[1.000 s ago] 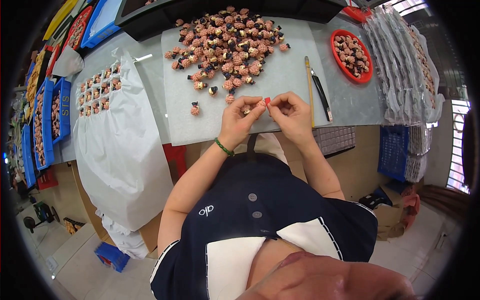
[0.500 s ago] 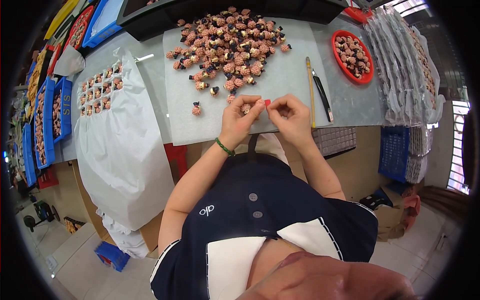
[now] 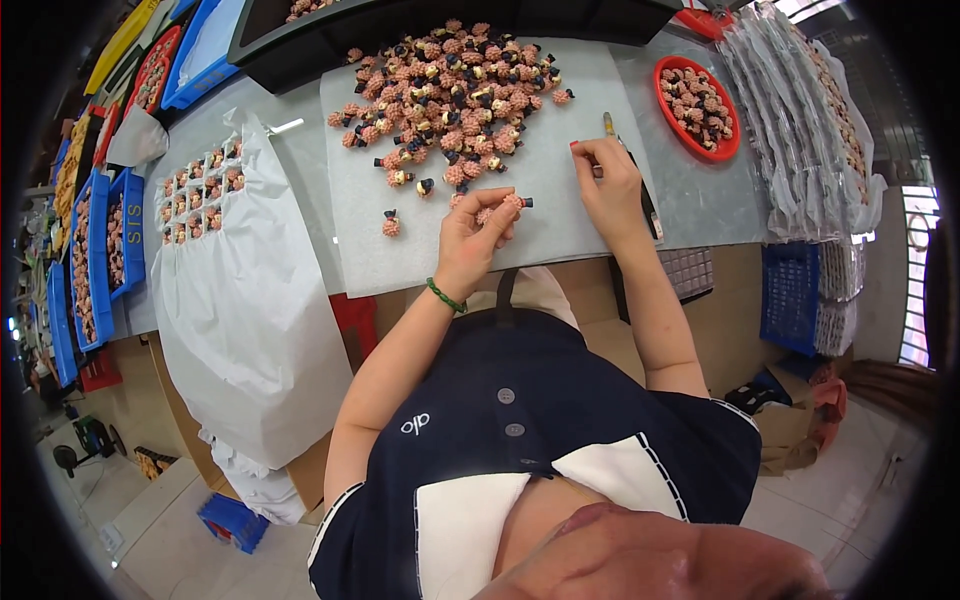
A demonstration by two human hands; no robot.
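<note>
My left hand (image 3: 470, 240) is closed on small pink knobbly figurines; one figurine (image 3: 514, 201) shows at its fingertips, its dark hat pointing right. More pink shows between the curled fingers, partly hidden. To the right, my right hand (image 3: 612, 190) is raised off the mat, apart from the left, with its fingers drawn together. A tiny red piece (image 3: 574, 146) shows at its index fingertip. Beyond the left hand lies a heap of figurines (image 3: 455, 95) on the white foam mat (image 3: 365, 265). A single figurine (image 3: 390, 223) stands apart at left.
Beside the right hand lie a black-handled tool (image 3: 650, 212) and a yellow stick (image 3: 608, 124), mostly covered. A red basket of figurines (image 3: 737, 132) stands at right, near stacked plastic-wrapped trays (image 3: 790, 120). A dark bin (image 3: 400, 45) edges the back. White sheeting (image 3: 245, 330) hangs at left.
My right hand has moved away from the left, to the right and farther out, taking the red piece off the figurine. My left hand stays nearly in place, and the figurine's dark hat now shows.
</note>
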